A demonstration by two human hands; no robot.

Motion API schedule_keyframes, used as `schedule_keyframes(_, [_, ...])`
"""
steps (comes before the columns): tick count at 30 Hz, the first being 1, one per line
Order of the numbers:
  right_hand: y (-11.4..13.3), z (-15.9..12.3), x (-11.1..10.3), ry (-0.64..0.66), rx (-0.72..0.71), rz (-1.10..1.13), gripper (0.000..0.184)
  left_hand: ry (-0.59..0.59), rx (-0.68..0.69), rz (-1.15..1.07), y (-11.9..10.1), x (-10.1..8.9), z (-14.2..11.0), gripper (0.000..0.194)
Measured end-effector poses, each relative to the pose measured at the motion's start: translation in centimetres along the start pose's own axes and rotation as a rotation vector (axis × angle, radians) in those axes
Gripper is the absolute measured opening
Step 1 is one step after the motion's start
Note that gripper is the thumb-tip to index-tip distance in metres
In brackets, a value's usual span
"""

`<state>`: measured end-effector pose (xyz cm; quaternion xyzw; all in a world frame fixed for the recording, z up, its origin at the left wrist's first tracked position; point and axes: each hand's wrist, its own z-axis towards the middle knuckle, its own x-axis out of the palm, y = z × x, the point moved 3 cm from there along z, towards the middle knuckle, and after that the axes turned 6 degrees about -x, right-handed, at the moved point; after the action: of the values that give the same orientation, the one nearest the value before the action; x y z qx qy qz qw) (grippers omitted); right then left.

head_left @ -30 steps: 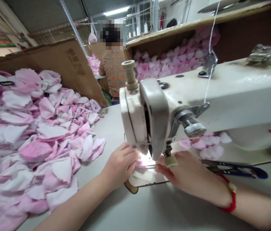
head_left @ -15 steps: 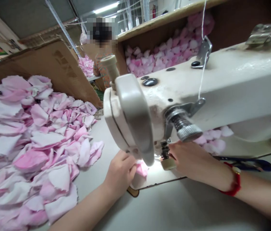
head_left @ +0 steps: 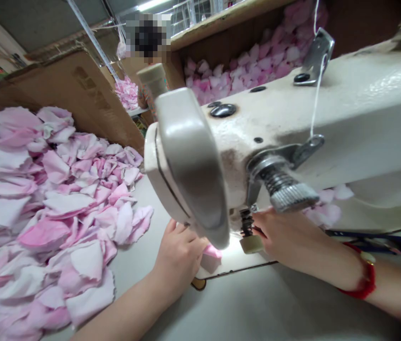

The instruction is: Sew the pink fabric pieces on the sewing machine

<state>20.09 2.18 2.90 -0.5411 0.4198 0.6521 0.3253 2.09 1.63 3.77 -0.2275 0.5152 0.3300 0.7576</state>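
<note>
My left hand rests on the table under the head of a cream sewing machine, fingers curled and pinching a small pink fabric petal at the lit needle plate. My right hand, with a red bracelet on the wrist, reaches in from the right to the presser foot area; its fingertips are hidden behind the machine head. The needle is hidden by the machine's face cover.
A big heap of pink and white petals covers the table's left side, against a cardboard box. More petals fill a shelf behind the machine. Blue-handled scissors lie to the right. Another person sits at the back.
The view has dropped closer to the machine head, which now covers more of the needle. My right hand moved from flat on the plate up to the presser foot. My left hand lifted the petal's edge.
</note>
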Motion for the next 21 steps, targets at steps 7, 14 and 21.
schedule_keyframes(7, [-0.3,0.1,0.2,0.052,0.014,0.041,0.024,-0.006,-0.002,0.061,-0.2,0.3,0.0,0.026])
schedule_keyframes(14, [-0.4,0.0,0.1,0.092,0.026,0.072,0.027,0.025,0.018,0.044,-0.7,1.0,-0.3,0.025])
schedule_keyframes(21, [-0.2,0.4,0.0,0.044,0.046,0.109,0.024,0.030,0.036,-0.012,-0.5,0.8,-0.1,0.026])
